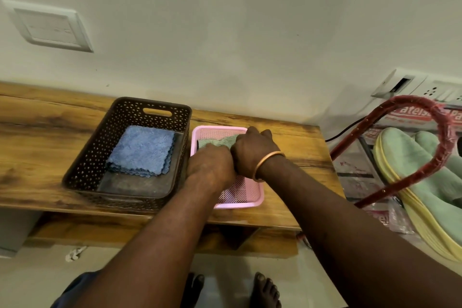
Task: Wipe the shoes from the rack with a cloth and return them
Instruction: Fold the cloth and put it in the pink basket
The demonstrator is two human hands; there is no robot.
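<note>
Just beside the brown basket [85, 162], left hand [211, 164] and right hand [252, 151] grip a green cloth [221, 143] — in a pink tray [246, 195].

Head camera looks down, seemingly close, over wooden shelf [37, 132] toward wall [225, 20].

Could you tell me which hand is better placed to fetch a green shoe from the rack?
Probably the right hand: it lies nearer the green shoes on the red rack at the right; the left hand would have to cross it.
</note>
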